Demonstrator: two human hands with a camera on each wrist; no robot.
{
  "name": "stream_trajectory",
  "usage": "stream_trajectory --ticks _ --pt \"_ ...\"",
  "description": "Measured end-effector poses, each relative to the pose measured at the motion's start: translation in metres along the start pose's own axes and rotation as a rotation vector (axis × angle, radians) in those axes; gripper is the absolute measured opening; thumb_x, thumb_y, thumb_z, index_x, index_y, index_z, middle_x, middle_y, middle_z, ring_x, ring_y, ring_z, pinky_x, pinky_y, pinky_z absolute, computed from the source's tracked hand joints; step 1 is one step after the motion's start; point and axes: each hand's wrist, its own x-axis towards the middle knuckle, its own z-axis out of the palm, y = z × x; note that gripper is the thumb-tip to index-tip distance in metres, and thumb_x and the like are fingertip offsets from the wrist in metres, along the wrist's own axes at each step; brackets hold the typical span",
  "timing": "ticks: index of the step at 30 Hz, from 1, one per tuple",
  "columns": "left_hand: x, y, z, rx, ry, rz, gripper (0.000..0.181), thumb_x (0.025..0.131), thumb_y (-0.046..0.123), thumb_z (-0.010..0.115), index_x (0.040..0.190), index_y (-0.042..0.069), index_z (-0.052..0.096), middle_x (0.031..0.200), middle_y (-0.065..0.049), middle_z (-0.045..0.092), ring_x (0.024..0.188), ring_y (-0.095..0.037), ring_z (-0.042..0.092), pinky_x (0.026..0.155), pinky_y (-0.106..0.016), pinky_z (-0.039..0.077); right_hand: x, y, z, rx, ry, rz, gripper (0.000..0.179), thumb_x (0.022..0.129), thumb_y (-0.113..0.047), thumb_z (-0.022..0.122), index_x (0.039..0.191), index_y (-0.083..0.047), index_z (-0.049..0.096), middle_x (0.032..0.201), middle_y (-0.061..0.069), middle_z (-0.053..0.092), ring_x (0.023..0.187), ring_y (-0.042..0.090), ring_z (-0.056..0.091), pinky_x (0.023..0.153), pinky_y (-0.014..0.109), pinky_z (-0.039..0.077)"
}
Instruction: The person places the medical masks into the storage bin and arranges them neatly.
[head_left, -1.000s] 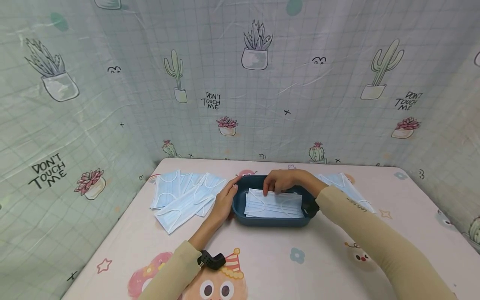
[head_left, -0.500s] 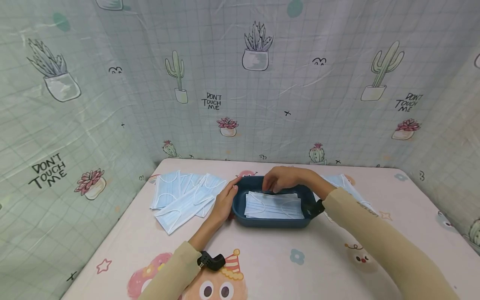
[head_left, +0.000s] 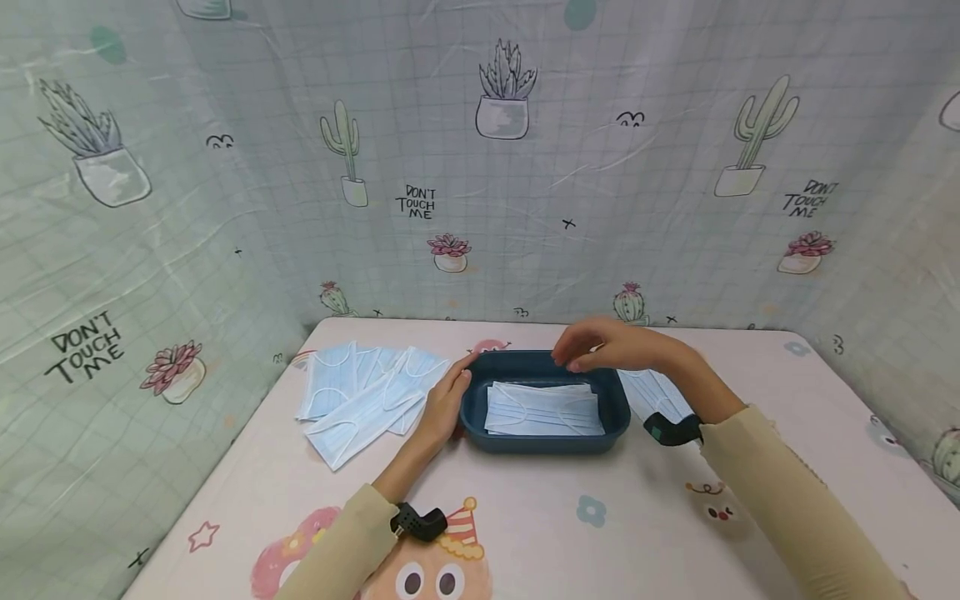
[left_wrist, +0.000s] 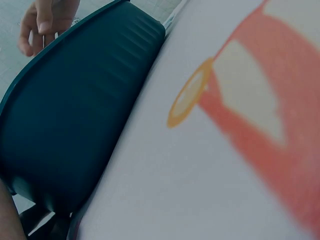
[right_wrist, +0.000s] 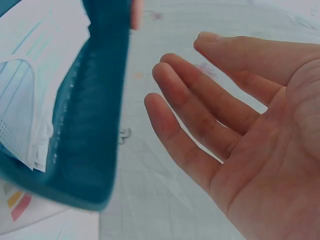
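A dark blue oblong plastic basket [head_left: 545, 444] holds a neat stack of pale blue face masks [head_left: 546, 410]. My left hand [head_left: 442, 406] rests against the basket's left end, its fingers lying along the wall up to the far rim. Over the far right part of the rim hovers my right hand [head_left: 611, 343], holding nothing; its fingers are parted and loosely bent in the right wrist view. That view also shows the stack's edge with an ear loop [right_wrist: 25, 67]. In the left wrist view, the basket's outer wall [left_wrist: 75, 100] hides most of the left hand.
Several loose face masks [head_left: 367, 396] overlap on the table left of the basket. More masks [head_left: 652, 392] lie at the right, partly behind the right wrist. The table has a printed pink cover [head_left: 525, 533], with a patterned curtain [head_left: 450, 167] behind and at the sides.
My right hand has lifted off the masks in the basket and moved right and up, its fingers loosening. My left hand stays at the basket's left end.
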Motion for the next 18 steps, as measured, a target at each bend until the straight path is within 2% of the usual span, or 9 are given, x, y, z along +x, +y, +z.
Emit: stream_trajectory --ticks 4,8,10,15,18 --pt "0.000 -0.001 -0.001 -0.013 -0.007 0.003 0.043 0.112 0.033 0.041 0.154 0.028 0.051 0.162 0.001 0.047 0.155 -0.029 0.037 0.127 -0.058 0.025 -0.022 0.001 -0.004 0.009 0.083 0.020 0.029 0.099 -0.013 0.067 0.127 -0.007 0.068 0.124 0.013 0.071 0.115 0.032 0.069 0.099 0.038 0.057" --pt "0.000 -0.001 0.000 -0.025 0.001 -0.004 0.043 0.111 0.033 0.043 0.153 0.027 0.051 0.162 -0.001 0.047 0.154 -0.030 0.037 0.126 -0.059 0.025 -0.041 0.008 -0.007 0.035 0.161 0.050 0.029 0.099 -0.015 0.069 0.127 -0.009 0.067 0.126 0.016 0.070 0.111 0.036 0.069 0.091 0.031 0.060" --pt "0.000 -0.001 0.000 -0.033 0.003 -0.011 0.043 0.111 0.032 0.043 0.153 0.028 0.052 0.162 -0.001 0.047 0.154 -0.030 0.037 0.126 -0.059 0.026 -0.050 0.011 -0.009 0.045 0.205 0.061 0.029 0.099 -0.016 0.069 0.126 -0.009 0.068 0.125 0.018 0.070 0.108 0.036 0.070 0.086 0.031 0.061" --pt "0.001 0.000 0.002 -0.057 0.004 -0.024 0.043 0.111 0.029 0.043 0.154 0.024 0.051 0.163 -0.003 0.046 0.155 -0.031 0.036 0.126 -0.060 0.025 -0.072 0.024 -0.014 0.052 0.317 0.056 0.028 0.099 -0.015 0.067 0.127 -0.006 0.067 0.123 0.019 0.071 0.104 0.016 0.072 0.084 0.032 0.062" --pt "0.000 0.001 0.002 -0.054 0.009 -0.023 0.043 0.111 0.029 0.044 0.153 0.025 0.052 0.162 -0.003 0.047 0.154 -0.030 0.037 0.126 -0.060 0.026 -0.082 0.034 -0.017 0.080 0.359 0.040 0.028 0.101 -0.011 0.064 0.127 -0.004 0.065 0.124 0.018 0.070 0.103 0.012 0.072 0.083 0.030 0.062"
